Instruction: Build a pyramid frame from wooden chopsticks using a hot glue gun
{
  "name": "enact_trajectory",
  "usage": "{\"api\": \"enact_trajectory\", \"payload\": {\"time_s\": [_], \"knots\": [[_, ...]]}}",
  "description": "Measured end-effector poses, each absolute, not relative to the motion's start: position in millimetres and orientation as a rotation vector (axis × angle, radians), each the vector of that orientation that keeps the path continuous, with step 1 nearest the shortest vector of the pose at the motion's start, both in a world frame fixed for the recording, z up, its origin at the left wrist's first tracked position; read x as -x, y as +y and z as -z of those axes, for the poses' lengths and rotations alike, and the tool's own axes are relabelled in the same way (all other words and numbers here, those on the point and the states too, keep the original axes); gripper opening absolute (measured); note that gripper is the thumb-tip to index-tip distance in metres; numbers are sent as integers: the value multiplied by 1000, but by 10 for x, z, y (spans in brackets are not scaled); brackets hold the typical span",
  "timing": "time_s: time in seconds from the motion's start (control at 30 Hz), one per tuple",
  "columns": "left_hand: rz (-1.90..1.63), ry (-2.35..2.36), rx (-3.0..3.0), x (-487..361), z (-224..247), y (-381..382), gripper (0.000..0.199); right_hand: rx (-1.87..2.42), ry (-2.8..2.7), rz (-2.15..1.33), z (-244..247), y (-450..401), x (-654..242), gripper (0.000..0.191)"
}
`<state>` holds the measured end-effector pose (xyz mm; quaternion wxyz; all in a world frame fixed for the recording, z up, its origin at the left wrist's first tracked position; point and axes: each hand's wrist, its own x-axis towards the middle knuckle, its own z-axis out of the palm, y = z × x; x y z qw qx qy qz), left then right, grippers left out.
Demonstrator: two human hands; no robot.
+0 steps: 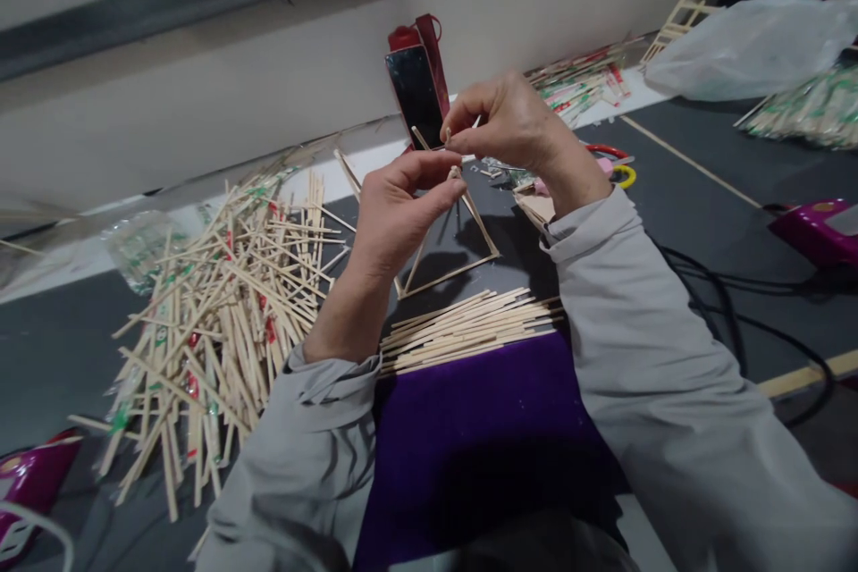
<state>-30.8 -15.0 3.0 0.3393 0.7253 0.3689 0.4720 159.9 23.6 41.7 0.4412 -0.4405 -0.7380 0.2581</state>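
Observation:
My left hand (pixel 402 210) is closed in a pinch on the top joint of a frame of thin wooden sticks (pixel 449 273). The frame stands on the dark table, and its slanting legs meet a stick along the bottom. Just above and to the right, my right hand (pixel 509 121) pinches something small and pale between thumb and fingertips, too small to name. A row of loose wooden sticks (pixel 469 326) lies in front of the frame, beside a purple cloth (pixel 479 438).
A big heap of sticks and wrappers (pixel 228 322) covers the left. Behind my hands stand a phone (pixel 412 89) and a red bottle (pixel 404 37) near the wall. Scissors (pixel 625 175), black cables (pixel 730 304), a plastic bag (pixel 751 49) and a purple device (pixel 818 232) are on the right.

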Motion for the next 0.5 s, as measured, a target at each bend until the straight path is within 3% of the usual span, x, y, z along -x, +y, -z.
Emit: {"api": "enact_trajectory", "payload": {"time_s": [0.37, 0.5], "knots": [[-1274, 956, -1873, 344, -17, -105, 55, 1036, -1873, -665, -381, 264, -1659, 14], [-1260, 1003, -1885, 327, -2, -123, 48, 1018, -1895, -706, -385, 229, -1668, 15]]}}
